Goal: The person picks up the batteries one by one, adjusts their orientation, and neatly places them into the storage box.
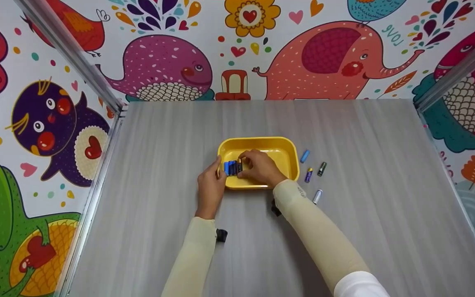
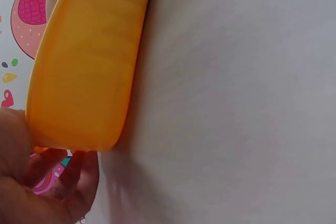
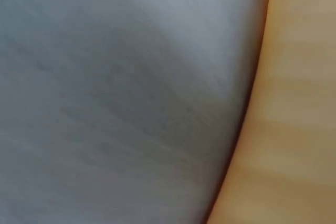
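Yellow tray point(image 2: 86, 66), room beside batteries point(image 1: 232, 168)

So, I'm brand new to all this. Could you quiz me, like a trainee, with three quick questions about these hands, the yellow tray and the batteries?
1. Multiple choice: in the head view, how many loose batteries can be seen on the table, right of the yellow tray?
A) two
B) four
C) seven

2. True or false: the left hand is touching the yellow tray while the right hand reaches inside it.

3. Fill in the colour: the loose battery highest in the head view is ____.

Key: 1. B; 2. true; 3. blue
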Motion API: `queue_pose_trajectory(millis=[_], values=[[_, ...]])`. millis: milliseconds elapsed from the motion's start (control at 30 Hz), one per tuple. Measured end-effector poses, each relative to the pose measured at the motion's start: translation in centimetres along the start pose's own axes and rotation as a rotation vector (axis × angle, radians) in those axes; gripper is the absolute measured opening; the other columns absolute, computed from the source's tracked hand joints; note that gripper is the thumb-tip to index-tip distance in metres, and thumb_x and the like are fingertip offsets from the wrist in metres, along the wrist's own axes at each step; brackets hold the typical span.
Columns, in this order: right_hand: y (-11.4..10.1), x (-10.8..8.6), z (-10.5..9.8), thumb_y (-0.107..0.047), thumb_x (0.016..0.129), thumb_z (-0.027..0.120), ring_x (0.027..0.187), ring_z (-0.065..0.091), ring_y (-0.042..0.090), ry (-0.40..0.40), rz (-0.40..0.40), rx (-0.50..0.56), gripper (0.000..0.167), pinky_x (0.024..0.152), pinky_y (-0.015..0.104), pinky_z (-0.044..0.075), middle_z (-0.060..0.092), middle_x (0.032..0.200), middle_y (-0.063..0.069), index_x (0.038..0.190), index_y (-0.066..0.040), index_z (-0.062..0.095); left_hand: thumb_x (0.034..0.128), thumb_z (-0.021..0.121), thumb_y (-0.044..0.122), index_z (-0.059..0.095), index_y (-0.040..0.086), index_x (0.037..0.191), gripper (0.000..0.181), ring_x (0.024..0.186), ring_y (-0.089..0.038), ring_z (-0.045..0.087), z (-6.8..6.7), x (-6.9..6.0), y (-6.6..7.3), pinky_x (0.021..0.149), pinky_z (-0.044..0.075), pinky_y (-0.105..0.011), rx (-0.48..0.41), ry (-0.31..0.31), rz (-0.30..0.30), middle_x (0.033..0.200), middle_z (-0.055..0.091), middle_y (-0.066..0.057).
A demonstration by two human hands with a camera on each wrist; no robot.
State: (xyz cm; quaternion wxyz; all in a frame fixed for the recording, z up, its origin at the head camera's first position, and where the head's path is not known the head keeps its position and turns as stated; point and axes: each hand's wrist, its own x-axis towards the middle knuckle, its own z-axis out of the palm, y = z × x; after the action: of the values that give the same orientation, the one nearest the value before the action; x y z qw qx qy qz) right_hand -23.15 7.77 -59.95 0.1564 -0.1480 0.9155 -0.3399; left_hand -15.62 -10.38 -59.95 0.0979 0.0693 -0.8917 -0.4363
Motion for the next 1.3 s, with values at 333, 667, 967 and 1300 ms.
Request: queue_pose_trajectory(millis=[333,667,967,1300], values=[[0.36,-0.11,0.38,-0.042,0.079,0.086,0.094,0.058,0.019,0.020,-0.040,-0.091,0.053,0.088,0.034,0.054,0.062,0.105,0.001,0.123,-0.018,0.069,0.0977,0.061,0.007,0.056,0.015,0.146,0.049,0.076,-0.016,0.054,0.02,-0.11,0.21,0.069,0.046,-0.025,-0.020,-0.011,-0.015,0.143,0.062,-0.004],[0.32,-0.22,0.17,-0.045,0.077,0.087,0.092,0.056,0.018,0.013,-0.032,-0.091,0.060,0.087,0.035,0.052,0.060,0.102,0.000,0.127,-0.017,0.067,0.0983,0.061,0.008,0.056,0.014,0.146,0.049,0.083,-0.016,0.058,0.04,-0.17,0.15,0.073,0.050,-0.027,-0.017,-0.010,-0.008,0.144,0.062,-0.004],[0.30,-0.16,0.04,-0.042,0.076,0.089,0.091,0.055,0.019,0.012,-0.034,-0.077,0.059,0.084,0.035,0.051,0.060,0.099,0.001,0.121,-0.012,0.067,0.0967,0.063,0.006,0.057,0.015,0.146,0.051,0.084,-0.016,0.058,-0.02,-0.22,0.11,0.072,0.048,-0.026,-0.034,-0.007,-0.003,0.145,0.062,-0.003],[0.37,-0.17,0.15,-0.041,0.077,0.088,0.092,0.056,0.019,0.017,-0.028,-0.068,0.052,0.086,0.035,0.052,0.061,0.101,0.001,0.117,-0.015,0.068,0.0967,0.063,0.006,0.057,0.015,0.146,0.051,0.096,-0.016,0.063,0.07,-0.18,0.04,0.082,0.055,-0.030,-0.018,0.001,0.000,0.143,0.063,-0.004]])
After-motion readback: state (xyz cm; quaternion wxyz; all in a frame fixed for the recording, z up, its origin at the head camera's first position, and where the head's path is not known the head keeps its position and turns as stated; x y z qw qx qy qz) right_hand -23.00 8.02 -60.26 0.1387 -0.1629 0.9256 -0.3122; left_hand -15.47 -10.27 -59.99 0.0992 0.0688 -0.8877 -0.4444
